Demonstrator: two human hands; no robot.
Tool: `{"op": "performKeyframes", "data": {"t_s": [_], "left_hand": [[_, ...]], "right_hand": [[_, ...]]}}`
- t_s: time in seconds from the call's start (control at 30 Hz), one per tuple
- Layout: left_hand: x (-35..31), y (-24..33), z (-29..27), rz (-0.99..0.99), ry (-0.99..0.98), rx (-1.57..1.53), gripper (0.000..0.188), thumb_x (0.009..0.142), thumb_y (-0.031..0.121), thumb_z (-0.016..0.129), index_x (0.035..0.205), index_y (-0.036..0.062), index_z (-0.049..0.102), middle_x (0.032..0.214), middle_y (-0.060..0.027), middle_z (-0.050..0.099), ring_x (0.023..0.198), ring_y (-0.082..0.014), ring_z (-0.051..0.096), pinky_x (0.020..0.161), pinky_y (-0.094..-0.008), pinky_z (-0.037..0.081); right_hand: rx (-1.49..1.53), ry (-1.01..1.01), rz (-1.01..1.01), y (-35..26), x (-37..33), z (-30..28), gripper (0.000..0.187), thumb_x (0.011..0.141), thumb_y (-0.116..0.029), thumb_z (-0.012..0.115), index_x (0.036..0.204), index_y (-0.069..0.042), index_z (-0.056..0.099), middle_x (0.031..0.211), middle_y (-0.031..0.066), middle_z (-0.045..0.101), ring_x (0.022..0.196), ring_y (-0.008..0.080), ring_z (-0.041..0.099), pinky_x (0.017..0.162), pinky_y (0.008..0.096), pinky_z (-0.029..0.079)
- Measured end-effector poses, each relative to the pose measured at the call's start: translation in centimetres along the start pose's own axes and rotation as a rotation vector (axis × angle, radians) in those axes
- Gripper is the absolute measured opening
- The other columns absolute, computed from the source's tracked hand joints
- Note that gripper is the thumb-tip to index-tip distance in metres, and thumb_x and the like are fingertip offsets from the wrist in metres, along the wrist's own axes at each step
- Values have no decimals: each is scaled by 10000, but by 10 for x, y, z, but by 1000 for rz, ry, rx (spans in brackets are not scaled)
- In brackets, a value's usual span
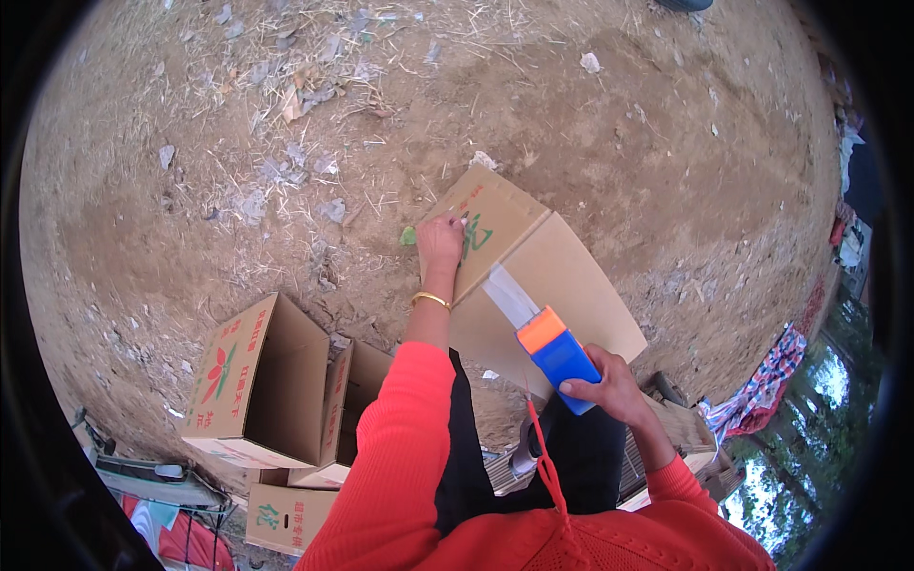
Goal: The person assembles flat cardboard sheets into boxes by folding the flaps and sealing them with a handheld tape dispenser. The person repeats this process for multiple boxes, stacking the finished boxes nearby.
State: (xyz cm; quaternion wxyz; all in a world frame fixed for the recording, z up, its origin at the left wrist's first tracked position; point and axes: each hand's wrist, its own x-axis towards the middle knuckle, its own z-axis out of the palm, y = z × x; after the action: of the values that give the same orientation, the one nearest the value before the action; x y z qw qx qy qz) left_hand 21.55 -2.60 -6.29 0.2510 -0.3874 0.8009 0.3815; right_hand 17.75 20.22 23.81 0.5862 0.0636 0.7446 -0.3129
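Observation:
In front of me a brown cardboard box (590, 295) with green and red print is tilted on the ground. My left hand (441, 243), a gold bangle at its wrist, is closed with bent fingers against the printed side near its left edge. My right hand (614, 385) grips a blue and orange tape dispenser (562, 362) over the box's plain panel. A strip of clear tape (511, 295) runs from the dispenser's orange end to the edge between the two panels. Part of the box's lower side is hidden behind the dispenser and my knees.
Left of my legs stand an open printed carton (286, 381), a second open carton (367, 376) beside it, and another carton (281, 519) below. Flat cardboard (681, 428) is stacked at my right. Dry dirt ground (571, 114) with straw and paper scraps stretches ahead.

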Motion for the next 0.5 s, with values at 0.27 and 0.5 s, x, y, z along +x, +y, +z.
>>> {"op": "performKeyframes", "data": {"t_s": [0.27,0.5], "left_hand": [[9,-18,7,96,-305,186,621,928,450,442,1458,165,290,1491,-209,262,1412,-263,203,1115,-391,236],[25,-16,23,50,-466,-286,670,961,536,244,1424,60,330,1435,-236,348,1362,-346,290,1122,-416,208]], "right_hand": [[-106,8,-19,12,5,-2,537,723,-391,762,1012,27,589,840,147,637,778,217,617,748,341,482],[-113,60,-85,21,11,2,515,715,-410,753,937,24,587,839,186,615,789,277,619,737,370,473]]}}
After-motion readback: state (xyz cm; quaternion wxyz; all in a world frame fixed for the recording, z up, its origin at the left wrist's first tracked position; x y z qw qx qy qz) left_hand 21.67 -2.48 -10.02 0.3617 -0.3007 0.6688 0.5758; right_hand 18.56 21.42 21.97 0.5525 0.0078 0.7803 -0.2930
